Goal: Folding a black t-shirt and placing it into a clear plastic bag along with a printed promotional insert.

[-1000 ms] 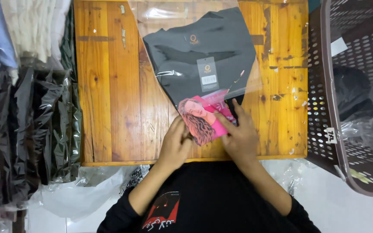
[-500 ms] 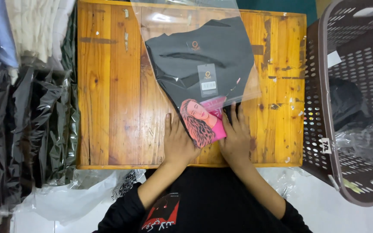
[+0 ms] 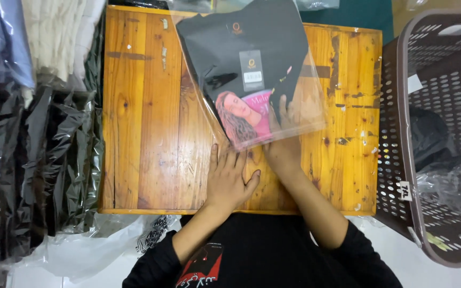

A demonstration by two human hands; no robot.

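The left hand (image 3: 229,178) is laid flat, fingers spread, on the wooden bench (image 3: 150,133); the right hand (image 3: 284,138) is slid inside the clear bag (image 3: 305,109) — its grip cannot be told — beside the folded black garment (image 3: 241,48).

black folded garment (image 3: 241,48) | inside clear plastic bag (image 3: 305,114) | pink card (image 3: 244,117) | flat, tilted

— What's different from a second ago?
— The right hand (image 3: 284,144) now sits inside the clear bag (image 3: 273,80), pushing the black garment (image 3: 241,48) and pink card (image 3: 246,117) further up the worktop (image 3: 150,133).
— And the left hand (image 3: 229,178)?
— It has come off the card and now lies flat on the wood, at the bag's mouth.
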